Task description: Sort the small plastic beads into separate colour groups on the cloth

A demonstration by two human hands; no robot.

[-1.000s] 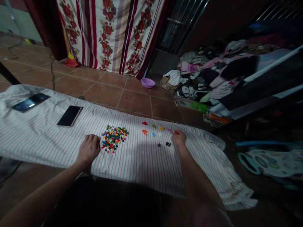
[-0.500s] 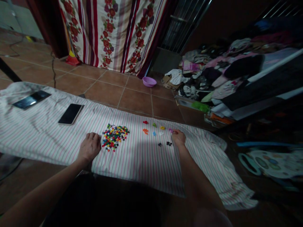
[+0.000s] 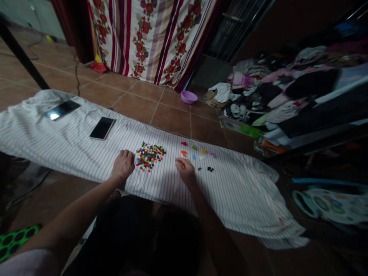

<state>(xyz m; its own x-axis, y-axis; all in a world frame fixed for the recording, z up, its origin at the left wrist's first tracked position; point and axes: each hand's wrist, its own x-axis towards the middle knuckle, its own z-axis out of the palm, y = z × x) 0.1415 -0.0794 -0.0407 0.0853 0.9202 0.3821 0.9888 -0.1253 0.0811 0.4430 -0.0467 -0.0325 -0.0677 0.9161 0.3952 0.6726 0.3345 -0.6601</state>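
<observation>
A heap of tiny multicoloured pieces [image 3: 148, 155], too small to name surely, lies on the striped cloth [image 3: 163, 184]. Beside its left edge my left hand [image 3: 123, 165] rests palm down on the cloth, fingers curled in. My right hand [image 3: 185, 171] is between the heap and the sorted groups, just below the orange pieces [image 3: 183, 153]. Its fingers are bent together; anything in them is hidden. Small single-colour groups lie beyond: red [image 3: 184, 143], green [image 3: 194, 147], yellow [image 3: 203, 151], purple [image 3: 213, 155], blue [image 3: 194, 156], white [image 3: 201, 157] and black pieces [image 3: 210, 169].
A phone [image 3: 102, 128] and a dark shiny tablet-like device [image 3: 61, 110] lie on the cloth to the left. Past the far edge, a purple basin [image 3: 189, 97] stands on the tiled floor. Piled clothes [image 3: 258, 90] fill the right side.
My right hand has moved left, from the purple pieces to below the orange ones. My left hand stays beside the heap. The whole view has shifted a little.
</observation>
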